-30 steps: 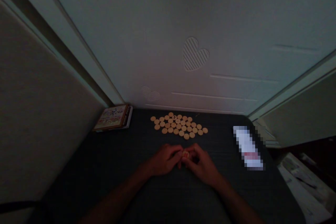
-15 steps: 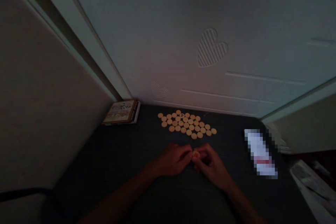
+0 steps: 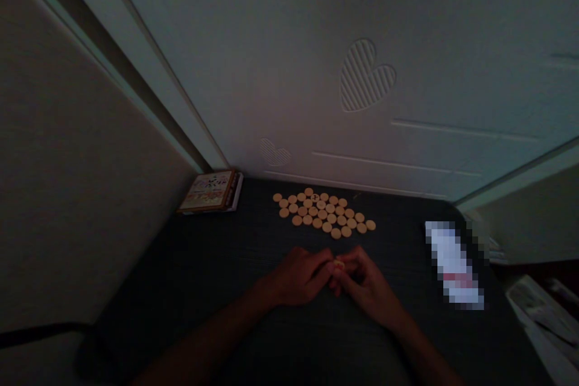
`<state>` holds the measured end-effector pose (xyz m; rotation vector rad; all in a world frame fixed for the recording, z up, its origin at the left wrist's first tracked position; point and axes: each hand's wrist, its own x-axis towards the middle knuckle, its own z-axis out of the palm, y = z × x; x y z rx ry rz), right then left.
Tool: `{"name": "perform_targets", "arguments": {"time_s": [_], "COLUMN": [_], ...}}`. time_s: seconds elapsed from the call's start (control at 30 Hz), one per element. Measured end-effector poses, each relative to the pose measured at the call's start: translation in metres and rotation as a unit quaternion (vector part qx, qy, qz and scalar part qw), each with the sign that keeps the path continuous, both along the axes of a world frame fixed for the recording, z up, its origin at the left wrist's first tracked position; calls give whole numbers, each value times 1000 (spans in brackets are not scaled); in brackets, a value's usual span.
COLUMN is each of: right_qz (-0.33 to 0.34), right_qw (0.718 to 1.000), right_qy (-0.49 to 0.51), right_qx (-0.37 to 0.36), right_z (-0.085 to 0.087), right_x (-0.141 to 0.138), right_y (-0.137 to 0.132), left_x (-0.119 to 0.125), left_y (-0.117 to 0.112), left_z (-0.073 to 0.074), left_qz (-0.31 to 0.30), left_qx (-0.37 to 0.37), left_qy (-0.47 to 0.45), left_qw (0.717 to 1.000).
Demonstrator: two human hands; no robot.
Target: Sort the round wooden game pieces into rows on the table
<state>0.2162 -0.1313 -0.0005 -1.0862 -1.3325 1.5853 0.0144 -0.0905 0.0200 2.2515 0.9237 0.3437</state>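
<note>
Low over the dark table, my right hand (image 3: 366, 286) pinches a round wooden xiangqi piece (image 3: 339, 264) between thumb and fingers. A bit of red marking shows on its face. My left hand (image 3: 305, 274) meets it from the left, thumb and forefinger closed on the near edge of the same piece and partly covering it. Just beyond both hands lie several more xiangqi pieces (image 3: 332, 218), flat and close together in slanting rows. Most show plain faces; one near the back (image 3: 315, 198) bears a dark cross-like mark.
A shallow box or book (image 3: 208, 192) lies at the table's back left corner. On the right is a phone-like object with a blurred bright screen (image 3: 455, 265). A white panel with raised hearts (image 3: 366, 78) stands behind the table (image 3: 217, 259). Papers (image 3: 538, 319) lie beyond the right edge.
My left fingers have moved right onto the xiangqi piece, which is now more covered and seems tilted. The rows of pieces lie unchanged; the view has shifted slightly.
</note>
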Motion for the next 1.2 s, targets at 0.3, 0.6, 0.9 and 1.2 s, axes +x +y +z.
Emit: {"name": "perform_targets", "arguments": {"time_s": [0.3,0.6,0.9,1.2], "right_qz": [-7,-11,-38,-37], "right_qw": [1000,999,999,999], "right_qy": [19,39,15,9], "right_qx": [-10,-6,14,13], "right_z": [1,0,2,0], "right_x": [-7,-9,-11,-10], "right_y": [3,5,7,10], "left_x": [1,-2,0,4], "left_y": [0,0,1,1], "left_z": [-2,-8,-7,-12], "left_qz": [-2,-18,-4,16], "left_qx": [-16,44,43,31], "left_qy": [-28,9,10,2], "left_qw": [999,999,999,999]}}
